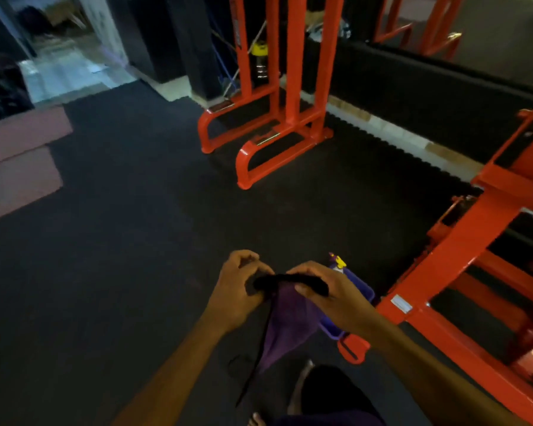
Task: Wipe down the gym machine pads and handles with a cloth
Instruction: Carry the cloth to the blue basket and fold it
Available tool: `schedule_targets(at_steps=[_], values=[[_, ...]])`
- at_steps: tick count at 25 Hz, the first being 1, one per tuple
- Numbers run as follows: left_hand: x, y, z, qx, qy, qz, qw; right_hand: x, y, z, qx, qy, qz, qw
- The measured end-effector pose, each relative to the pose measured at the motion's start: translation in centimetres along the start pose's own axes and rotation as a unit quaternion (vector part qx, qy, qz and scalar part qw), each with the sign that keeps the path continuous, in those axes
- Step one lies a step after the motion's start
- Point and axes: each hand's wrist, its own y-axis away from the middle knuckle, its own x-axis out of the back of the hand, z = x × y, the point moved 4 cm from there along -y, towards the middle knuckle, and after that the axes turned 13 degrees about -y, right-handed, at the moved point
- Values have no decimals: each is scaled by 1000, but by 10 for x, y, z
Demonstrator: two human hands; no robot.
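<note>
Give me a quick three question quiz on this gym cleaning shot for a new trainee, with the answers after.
1. True or false: both hands grip the purple cloth.
2. Which hand is nearer the orange machine frame at the picture's right side?
A. left hand
B. right hand
3. Fill in: the floor under the hands is ___ in colour.

Key
1. True; they hold its dark top edge, and it hangs below.
2. B
3. dark, near black
</note>
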Motion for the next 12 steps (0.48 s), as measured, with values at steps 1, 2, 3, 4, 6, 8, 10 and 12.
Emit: schedule_targets(at_steps=[1,2,3,4,6,8,10,12], values=[[3,-31,-9,-13,40,-50,998,14,-24,4,-2,0,-4,1000],[5,-60,-14,-23,79,-96,992,31,-47,9,-2,7,-1,1000],[6,-94,-18,-35,98,-119,987,49,-72,17,-3,19,12,1000],[6,-123,-21,-48,93,-121,987,64,-92,25,-1,31,29,999],[6,-179,-25,-72,79,-95,990,91,-131,33,12,42,79,996],[6,-233,-27,-130,63,-75,987,115,-166,37,12,45,119,992],[4,-279,-24,-209,62,-44,975,138,-197,31,1,67,129,989],[-3,-320,-15,-246,76,-41,965,159,-225,18,4,103,129,986]])
